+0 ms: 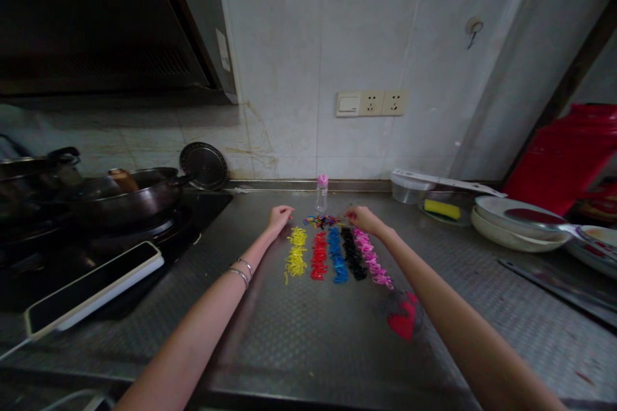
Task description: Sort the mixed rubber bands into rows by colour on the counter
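Small rubber bands lie on the metal counter in rows by colour: yellow [296, 250], red [319, 255], blue [337, 255], black [354, 254] and pink [373, 258]. Behind the rows spreads a mixed-colour pile of rubber bands [321, 221]. My left hand [281, 218] is just left of that pile, above the yellow row, its fingers pinched together. At the pile's right end, near the tops of the black and pink rows, my right hand [365, 218] is also closed in a pinch. Anything between either hand's fingertips is too small to make out.
A clear bottle with a pink cap [322, 192] stands behind the pile. On the left are a phone [96, 286] and a pan [130, 196] on the stove. A yellow sponge [442, 209], bowls [515, 225] and a knife-like blade [554, 286] lie right.
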A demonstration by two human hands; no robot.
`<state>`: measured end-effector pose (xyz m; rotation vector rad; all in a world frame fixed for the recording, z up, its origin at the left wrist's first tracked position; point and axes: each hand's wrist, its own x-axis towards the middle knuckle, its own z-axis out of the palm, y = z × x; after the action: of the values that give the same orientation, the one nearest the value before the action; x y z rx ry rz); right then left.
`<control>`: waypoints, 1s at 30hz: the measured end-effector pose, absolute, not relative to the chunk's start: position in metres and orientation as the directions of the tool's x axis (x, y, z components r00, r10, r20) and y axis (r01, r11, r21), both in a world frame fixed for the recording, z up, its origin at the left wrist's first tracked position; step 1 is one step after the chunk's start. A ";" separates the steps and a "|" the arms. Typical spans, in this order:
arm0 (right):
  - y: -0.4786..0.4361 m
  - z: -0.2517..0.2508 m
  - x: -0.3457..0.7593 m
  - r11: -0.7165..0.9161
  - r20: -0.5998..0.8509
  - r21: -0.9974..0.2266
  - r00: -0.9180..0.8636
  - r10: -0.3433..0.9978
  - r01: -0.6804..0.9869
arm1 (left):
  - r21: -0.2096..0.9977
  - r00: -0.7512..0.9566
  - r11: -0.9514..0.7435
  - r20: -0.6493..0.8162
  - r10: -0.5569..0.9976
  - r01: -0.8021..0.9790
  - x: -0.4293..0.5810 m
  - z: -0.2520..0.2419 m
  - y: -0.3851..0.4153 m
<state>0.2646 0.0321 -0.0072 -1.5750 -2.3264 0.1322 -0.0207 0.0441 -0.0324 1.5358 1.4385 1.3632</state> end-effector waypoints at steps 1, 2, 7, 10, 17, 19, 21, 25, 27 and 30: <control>0.032 -0.008 0.263 0.396 0.214 -0.257 -0.348 0.913 0.882 | 0.932 -0.127 -0.206 0.253 0.959 0.298 -0.021 -0.031 0.043; 0.032 -0.008 0.261 0.404 0.212 -0.258 -0.356 0.910 0.878 | 0.939 -0.121 -0.201 0.242 0.963 0.278 -0.022 -0.030 0.042; 0.031 -0.010 0.250 0.413 0.165 -0.273 -0.381 0.910 0.869 | 0.970 -0.111 -0.184 0.203 0.973 0.161 -0.023 -0.024 0.036; 0.030 -0.009 0.246 0.410 0.150 -0.284 -0.382 0.912 0.867 | 0.974 -0.112 -0.185 0.200 0.973 0.133 -0.023 -0.022 0.034; 0.030 -0.007 0.243 0.411 0.184 -0.287 -0.371 0.910 0.865 | 0.974 -0.116 -0.177 0.194 0.974 0.142 -0.023 -0.023 0.034; 0.029 -0.004 0.235 0.431 0.222 -0.303 -0.377 0.899 0.850 | 0.972 -0.120 -0.183 0.201 0.972 0.146 -0.023 -0.024 0.035; 0.026 0.000 0.221 0.480 0.266 -0.327 -0.408 0.873 0.814 | 0.969 -0.125 -0.190 0.210 0.970 0.158 -0.024 -0.025 0.036; 0.020 0.005 0.183 0.571 0.293 -0.378 -0.490 0.821 0.729 | 0.960 -0.133 -0.187 0.217 0.967 0.206 -0.025 -0.028 0.039; 0.017 0.005 0.164 0.598 0.290 -0.387 -0.523 0.801 0.702 | 0.956 -0.130 -0.191 0.223 0.966 0.224 -0.026 -0.028 0.040; 0.014 0.003 0.144 0.647 0.315 -0.360 -0.565 0.762 0.672 | 0.951 -0.115 -0.209 0.240 0.964 0.230 -0.027 -0.029 0.040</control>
<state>0.1438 0.0136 0.0034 -1.1247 -2.4238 0.2753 -0.0271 0.0399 -0.0288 1.4748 1.3634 1.3770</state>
